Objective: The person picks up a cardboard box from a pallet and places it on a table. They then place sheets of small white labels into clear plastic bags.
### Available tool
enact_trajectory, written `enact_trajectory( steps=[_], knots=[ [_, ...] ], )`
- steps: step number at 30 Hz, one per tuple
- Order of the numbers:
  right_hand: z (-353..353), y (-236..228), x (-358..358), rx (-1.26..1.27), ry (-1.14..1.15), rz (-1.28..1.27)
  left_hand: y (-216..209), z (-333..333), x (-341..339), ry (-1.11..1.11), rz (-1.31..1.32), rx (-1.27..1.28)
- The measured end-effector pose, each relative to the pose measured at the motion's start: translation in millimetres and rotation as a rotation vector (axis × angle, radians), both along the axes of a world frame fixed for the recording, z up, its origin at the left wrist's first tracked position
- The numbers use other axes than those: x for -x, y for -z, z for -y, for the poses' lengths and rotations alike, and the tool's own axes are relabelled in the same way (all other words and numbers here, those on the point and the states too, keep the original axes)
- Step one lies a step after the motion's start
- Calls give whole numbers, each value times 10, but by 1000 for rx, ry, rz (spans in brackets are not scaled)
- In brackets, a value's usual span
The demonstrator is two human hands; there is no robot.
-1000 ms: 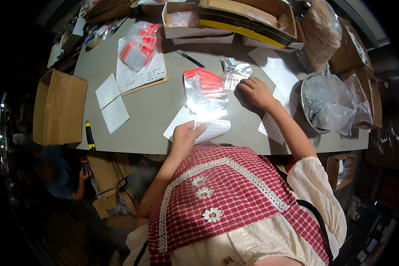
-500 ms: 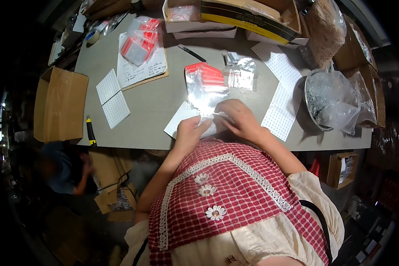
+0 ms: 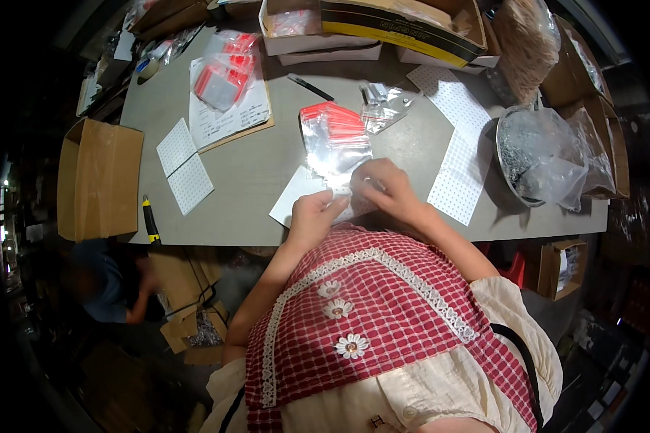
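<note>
My left hand (image 3: 315, 216) is closed in a pinch at the table's near edge, with a small whitish piece at its fingertips, too blurred to name. My right hand (image 3: 388, 189) curls close beside it, fingers bent together; what they hold is hidden. Beneath both hands lies a white sheet (image 3: 287, 198), partly covered. Just beyond them is a fanned stack of clear zip bags (image 3: 336, 144) with red top strips. Some clear plastic packets (image 3: 386, 108) lie to the right of its upper end.
White dotted sheets (image 3: 456, 169) lie right, near a metal bowl (image 3: 508, 148) of small metallic pieces. More bags (image 3: 224, 79) rest on a clipboard (image 3: 260, 119) at left. A cutter (image 3: 149, 220), pen (image 3: 310, 87) and cardboard boxes (image 3: 101, 180) surround the workspace. Another person (image 3: 105, 281) is lower left.
My right hand has drawn slightly away from my left, and the translucent piece between them shows less. The clear packets beyond have shifted, their near edge now farther back.
</note>
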State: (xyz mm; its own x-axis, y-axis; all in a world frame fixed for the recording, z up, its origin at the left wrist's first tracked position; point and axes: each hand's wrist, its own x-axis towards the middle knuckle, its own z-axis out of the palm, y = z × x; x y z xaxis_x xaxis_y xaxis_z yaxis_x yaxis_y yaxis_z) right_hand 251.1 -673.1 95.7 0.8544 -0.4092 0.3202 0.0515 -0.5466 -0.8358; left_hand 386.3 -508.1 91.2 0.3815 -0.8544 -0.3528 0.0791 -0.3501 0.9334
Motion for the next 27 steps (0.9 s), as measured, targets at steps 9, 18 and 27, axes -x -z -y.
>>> enact_trajectory(
  steps=[9, 18, 27],
  knots=[
    [474, 127, -403, -291, 175, -55, 85, -25, 0, -34, -154, -5],
    [428, 285, -299, 125, 10, -303, 14, -50, -55, -4, 321, -64],
    [334, 166, 300, 268, 48, -482, 111, 237, -50, 395, 628, 185]
  ],
)
